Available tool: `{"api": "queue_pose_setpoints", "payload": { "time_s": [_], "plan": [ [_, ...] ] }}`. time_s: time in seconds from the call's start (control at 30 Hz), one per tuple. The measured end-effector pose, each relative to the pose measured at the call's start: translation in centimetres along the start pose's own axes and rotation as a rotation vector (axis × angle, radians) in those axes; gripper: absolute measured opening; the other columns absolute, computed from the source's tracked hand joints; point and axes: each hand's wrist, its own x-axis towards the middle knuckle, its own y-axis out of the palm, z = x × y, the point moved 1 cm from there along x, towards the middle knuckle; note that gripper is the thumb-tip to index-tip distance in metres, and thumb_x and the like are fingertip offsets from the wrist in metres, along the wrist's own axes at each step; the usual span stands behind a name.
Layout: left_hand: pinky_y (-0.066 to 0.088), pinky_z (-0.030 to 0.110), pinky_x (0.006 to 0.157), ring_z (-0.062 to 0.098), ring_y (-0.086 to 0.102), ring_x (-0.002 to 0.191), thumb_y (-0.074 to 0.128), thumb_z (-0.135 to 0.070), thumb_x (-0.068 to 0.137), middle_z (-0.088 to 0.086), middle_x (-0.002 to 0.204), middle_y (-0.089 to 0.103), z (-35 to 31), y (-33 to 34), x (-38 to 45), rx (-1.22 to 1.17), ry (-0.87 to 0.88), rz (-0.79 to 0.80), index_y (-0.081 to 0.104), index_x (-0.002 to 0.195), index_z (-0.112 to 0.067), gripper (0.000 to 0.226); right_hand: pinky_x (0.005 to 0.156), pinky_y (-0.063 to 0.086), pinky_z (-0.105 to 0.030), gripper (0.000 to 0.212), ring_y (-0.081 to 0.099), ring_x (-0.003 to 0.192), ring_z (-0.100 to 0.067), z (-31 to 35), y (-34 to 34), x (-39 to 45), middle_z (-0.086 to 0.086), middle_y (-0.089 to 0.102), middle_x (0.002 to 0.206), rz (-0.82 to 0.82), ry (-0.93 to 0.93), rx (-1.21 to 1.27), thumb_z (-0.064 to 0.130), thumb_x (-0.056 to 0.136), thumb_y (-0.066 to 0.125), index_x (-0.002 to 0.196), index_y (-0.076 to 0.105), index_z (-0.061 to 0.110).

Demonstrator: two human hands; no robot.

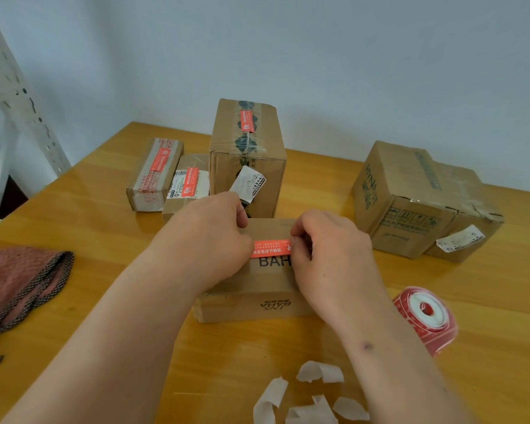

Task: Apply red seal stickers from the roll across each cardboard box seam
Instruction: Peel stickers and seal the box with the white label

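- The left hand (210, 237) rests on top of the small cardboard box (251, 289), fingers curled down over the left end of the red seal sticker (271, 248); its fingertips are hidden behind the knuckles, so whether they pinch or only press the sticker cannot be told.
- The right hand (328, 246) has its thumb and forefinger curled and pinching the right end of the same sticker.
- The sticker lies stretched between the two hands, across the top of the box just above the printed letters "BAH".
- The box sits on the wooden table (89, 209), directly under both hands.
- The sticker roll (426, 316) stands on its edge on the table near the right forearm, apart from the box.
- Curled white backing scraps (303, 396) lie on the table between the forearms, nearer the person than the hands.
- Beyond the left hand stands a tall box (247, 157) with a red sticker on its taped top.
- Further left of it lie two flat boxes, the long box (153, 175) and the labelled box (185, 188), each bearing a red sticker.
- Well beyond the right hand sit two bare boxes (416, 200), touching each other, with no red sticker visible.
- Far to the left of the left forearm a folded pinkish cloth (19, 283) lies at the table's edge.
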Motion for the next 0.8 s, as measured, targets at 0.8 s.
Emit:
{"api": "queue_pose_setpoints", "payload": {
  "time_s": [0.8],
  "plan": [
    [0.048, 0.028, 0.068, 0.012, 0.052, 0.085, 0.062, -0.035, 0.088, -0.009, 0.099, 0.05, 0.2, 0.9, -1.3, -0.007, 0.023, -0.222, 0.05, 0.106, -0.029, 0.023, 0.082, 0.041, -0.028, 0.019, 0.044, 0.102, -0.016, -1.1, -0.1, 0.2, 0.007, 0.04, 0.101, -0.032, 0.13, 0.009, 0.031, 0.091, 0.054, 0.105, 0.059, 0.019]
  ]
}}
